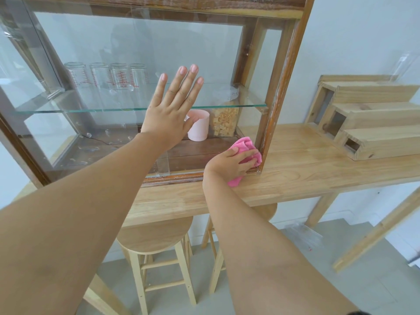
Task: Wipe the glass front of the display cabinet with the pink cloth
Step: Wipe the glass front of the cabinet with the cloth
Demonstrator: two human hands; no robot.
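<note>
Cabinet (286,71) sits on desk (295,169). Right hand (234,162) clenches pink cloth (246,146), pressed to glass front (127,53) at its lower corner, tight vs. frame post, likely to work the edge. Left hand (172,110) is flat, fingers spread, gripping nothing, palm on pane up-left of the cloth; prob. steadies the cabinet. Droplets (91,148) below-left of that hand: pane not yet wiped there.
</note>
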